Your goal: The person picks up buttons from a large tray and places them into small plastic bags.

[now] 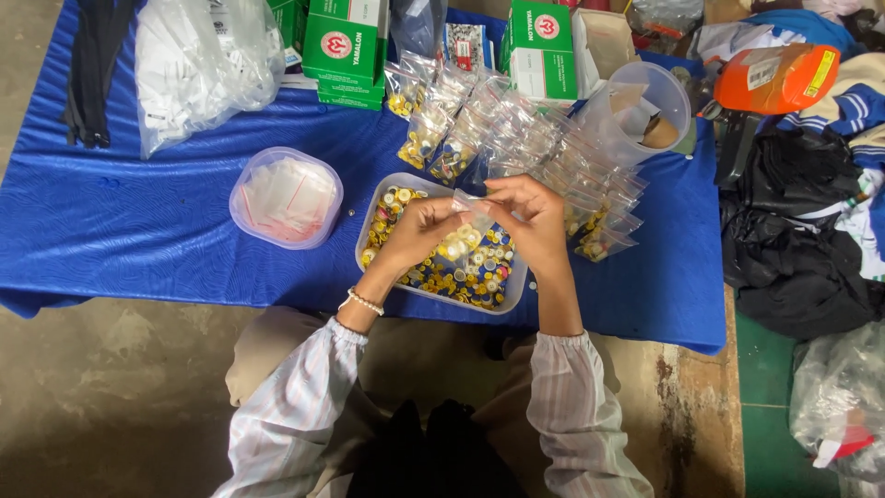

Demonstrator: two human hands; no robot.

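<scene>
Head view: hands meet above a clear rectangular tray (373, 242) of yellow and white buttons on a blue tabletop (138, 212). Left hand (422, 231) and right hand (533, 217) both pinch a small clear bag (472, 210) between closed fingers, seemingly at the filling or sealing step. Next comes pressing its mouth shut. Filled bags (553, 157) lie just behind; a round tub (286, 197) sits left.

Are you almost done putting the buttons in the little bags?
Not yet. A pile of filled bags already lies on the blue cloth. The left hand and right hand hold one small bag over the tray, which holds many loose buttons. Empty bags wait in the round tub.
</scene>
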